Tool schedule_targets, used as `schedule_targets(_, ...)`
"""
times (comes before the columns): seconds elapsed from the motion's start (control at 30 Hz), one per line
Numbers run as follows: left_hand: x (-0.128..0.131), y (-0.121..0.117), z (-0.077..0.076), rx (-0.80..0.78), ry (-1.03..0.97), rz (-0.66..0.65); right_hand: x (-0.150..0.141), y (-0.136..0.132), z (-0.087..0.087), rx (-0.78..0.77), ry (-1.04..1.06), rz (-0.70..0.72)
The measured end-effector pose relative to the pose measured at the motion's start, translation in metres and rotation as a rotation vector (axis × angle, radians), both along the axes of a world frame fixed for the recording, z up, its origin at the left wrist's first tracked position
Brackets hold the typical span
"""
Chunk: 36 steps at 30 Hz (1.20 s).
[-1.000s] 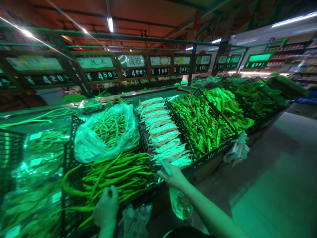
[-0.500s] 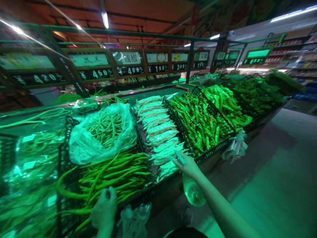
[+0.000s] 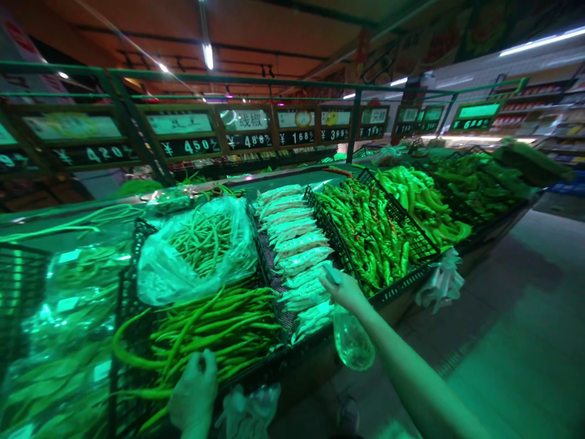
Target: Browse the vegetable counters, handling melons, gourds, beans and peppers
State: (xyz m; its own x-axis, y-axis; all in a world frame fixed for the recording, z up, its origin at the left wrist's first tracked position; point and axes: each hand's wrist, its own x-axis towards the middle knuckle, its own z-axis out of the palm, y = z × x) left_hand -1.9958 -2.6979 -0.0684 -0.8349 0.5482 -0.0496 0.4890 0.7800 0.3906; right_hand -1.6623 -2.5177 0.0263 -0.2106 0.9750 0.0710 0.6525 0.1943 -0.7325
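Note:
My left hand point(image 3: 194, 390) is closed at the front rim of a black crate point(image 3: 125, 292) of long green beans point(image 3: 214, 323), its fingers pinched on something I cannot make out. My right hand point(image 3: 343, 289) reaches over the white wrapped packs point(image 3: 297, 244) in the middle crate. It grips a clear plastic bag point(image 3: 351, 342) that hangs below the wrist, and a small pale strip sticks up between its fingers. A plastic bag of thin beans point(image 3: 196, 247) lies behind the long beans.
Crates of green chillies point(image 3: 370, 228) and larger green peppers point(image 3: 423, 198) run to the right along the stall. Wrapped greens point(image 3: 59, 329) lie at the left. Price boards point(image 3: 249, 128) hang above. A bundle of plastic bags point(image 3: 439, 280) hangs off the stall edge. Bare floor point(image 3: 516, 317) lies at the right.
My right hand has moved right and farther away along the white packs, carrying the hanging bag with it. My left hand has stayed at the bean crate's rim.

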Motion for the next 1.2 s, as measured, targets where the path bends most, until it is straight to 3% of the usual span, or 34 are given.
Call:
schedule_targets(0.1,0.001,0.001,0.001,-0.006,-0.008,-0.008,0.028,0.019,0.004,-0.026,-0.023,-0.103)
schedule_targets(0.2,0.001,0.001,-0.001,-0.027,-0.018,-0.010,0.023,0.027,0.010,-0.039,-0.036,-0.086)
schedule_targets(0.43,-0.002,-0.001,-0.007,-0.022,0.043,-0.026,-0.073,0.007,0.032,0.038,-0.032,0.229)
schedule_targets(0.53,-0.004,-0.001,-0.008,-0.006,0.042,-0.041,-0.094,0.008,0.037,0.051,-0.035,0.269)
schedule_targets(0.63,-0.004,-0.001,-0.009,0.013,0.045,-0.029,-0.082,0.025,0.039,0.044,-0.075,0.222)
schedule_targets(0.83,-0.004,-0.001,-0.013,0.025,0.055,-0.034,-0.011,0.075,0.047,0.026,-0.159,-0.040)
schedule_targets(0.93,-0.004,-0.002,-0.013,0.020,0.059,-0.033,-0.004,0.087,0.055,0.019,-0.191,-0.079)
schedule_targets(1.03,-0.003,-0.002,-0.010,0.008,0.067,-0.045,-0.031,0.085,0.061,0.046,-0.200,0.003)
schedule_targets(1.2,-0.004,-0.004,-0.009,0.024,0.093,-0.046,-0.105,0.071,0.066,0.117,-0.194,0.179)
